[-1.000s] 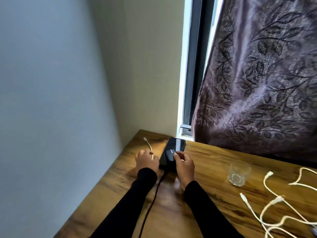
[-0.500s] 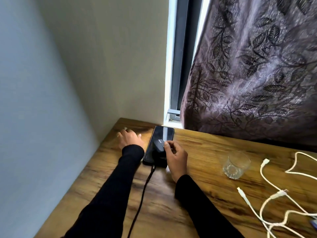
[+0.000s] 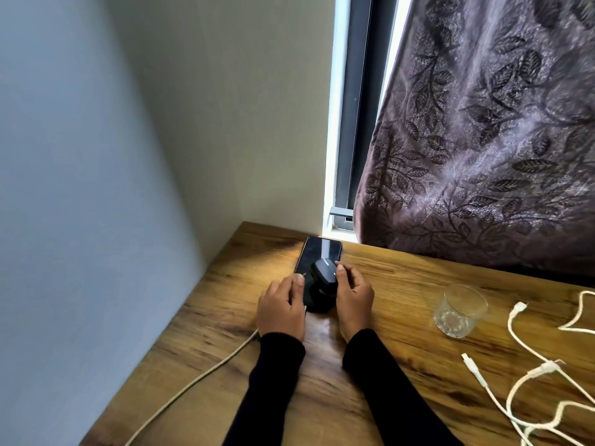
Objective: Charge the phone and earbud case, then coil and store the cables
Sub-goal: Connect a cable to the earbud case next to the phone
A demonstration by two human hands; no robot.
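Wood-grain worktop [image 3: 225, 365] fills a corner between pale walls, with a window slit and a dark purple leaf-patterned curtain [image 3: 483, 140] behind. A black slab phone [image 3: 318, 252] lies flat, screen up, at the far edge. A small black rounded earbud case [image 3: 323, 272] sits over the phone's near half. The right hand [image 3: 354, 300] holds this case, grip curled round its right side. The left hand [image 3: 281, 309] has its grip pinched on the metal tip of an off-white cable [image 3: 193, 381], just beside the case; the plug appears not yet seated. Judgement: charging is at an early stage. Whether the phone is connected cannot be told. White loose cables [image 3: 531, 375] lie uncoiled well to the right, near a clear glass tumbler [image 3: 460, 312]; coiling and storage remain.
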